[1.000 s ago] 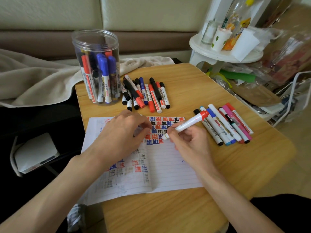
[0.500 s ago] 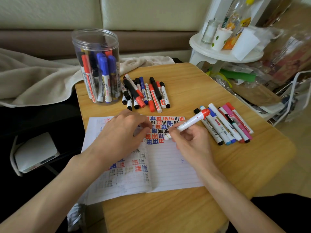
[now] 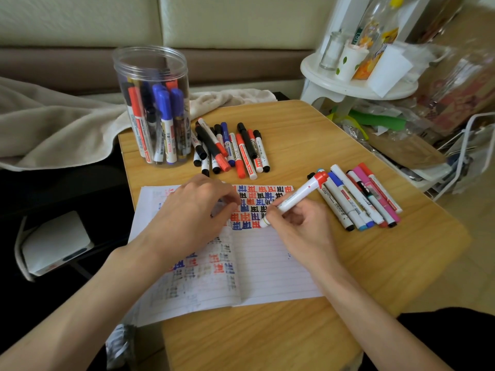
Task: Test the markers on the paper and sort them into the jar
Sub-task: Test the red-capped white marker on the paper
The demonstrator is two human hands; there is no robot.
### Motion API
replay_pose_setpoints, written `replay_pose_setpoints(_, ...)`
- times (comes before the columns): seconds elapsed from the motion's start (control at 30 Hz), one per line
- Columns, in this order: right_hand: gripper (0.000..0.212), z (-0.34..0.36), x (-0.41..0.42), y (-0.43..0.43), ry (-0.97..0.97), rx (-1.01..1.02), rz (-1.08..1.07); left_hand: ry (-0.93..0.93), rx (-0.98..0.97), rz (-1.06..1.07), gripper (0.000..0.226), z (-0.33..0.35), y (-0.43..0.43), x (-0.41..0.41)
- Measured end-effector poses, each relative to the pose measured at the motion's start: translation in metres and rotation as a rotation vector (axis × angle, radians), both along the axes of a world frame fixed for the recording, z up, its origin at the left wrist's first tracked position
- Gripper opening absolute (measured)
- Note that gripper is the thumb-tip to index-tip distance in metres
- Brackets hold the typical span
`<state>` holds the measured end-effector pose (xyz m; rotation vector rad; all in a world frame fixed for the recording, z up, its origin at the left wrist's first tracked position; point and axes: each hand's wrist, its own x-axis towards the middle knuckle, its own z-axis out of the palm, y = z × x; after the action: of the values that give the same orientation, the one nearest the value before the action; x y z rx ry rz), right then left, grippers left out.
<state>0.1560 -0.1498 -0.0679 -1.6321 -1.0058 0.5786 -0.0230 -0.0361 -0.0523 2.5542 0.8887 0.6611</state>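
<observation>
My right hand (image 3: 300, 226) grips a white marker (image 3: 292, 199) with a red cap on its rear end, and the tip touches the lined paper (image 3: 267, 269) beside rows of red, blue and black test marks. My left hand (image 3: 192, 218) rests on the paper with bent fingers, fingertips pressing the page. A clear plastic jar (image 3: 152, 105) at the table's back left holds several markers upright. A pile of red, black and blue markers (image 3: 233, 148) lies right of the jar. A row of markers (image 3: 359, 199) lies right of my right hand.
The wooden table (image 3: 334, 277) ends close on the right and front. A beige blanket (image 3: 53, 124) lies left of the jar. A white round side table (image 3: 356, 84) with bottles and cups stands at the back right, with clutter and a wire rack (image 3: 468, 156) beside it.
The marker tip has shifted slightly down the page as my right hand writes. My left hand has stayed in place on the paper.
</observation>
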Motion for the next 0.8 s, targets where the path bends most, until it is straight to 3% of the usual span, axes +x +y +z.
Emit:
replay_pose_setpoints(0.17,0.008,0.005,-0.002,-0.001,0.068,-0.003,-0.024,-0.003,-0.002,-0.003,0.014,0.000,0.001,0.000)
replay_pose_setpoints(0.3,0.024,0.011,-0.003,-0.004,0.158,0.006,-0.022,0.004,-0.003,-0.004,0.014,0.000,0.000,0.000)
replay_pose_setpoints(0.43,0.020,0.020,-0.004,-0.004,0.245,0.085,0.021,0.007,-0.012,-0.004,0.014,-0.001,0.002,0.000)
replay_pose_setpoints(0.6,0.085,0.024,-0.003,-0.006,0.279,0.125,0.061,0.011,-0.012,0.005,0.014,0.000,0.001,0.000)
replay_pose_setpoints(0.67,0.090,0.026,-0.002,-0.006,0.270,0.139,0.068,0.018,-0.017,0.010,0.014,0.000,0.001,0.000)
replay_pose_setpoints(0.8,0.077,0.029,-0.001,-0.005,0.300,0.149,0.091,0.020,-0.006,0.007,0.015,0.000,0.001,0.000)
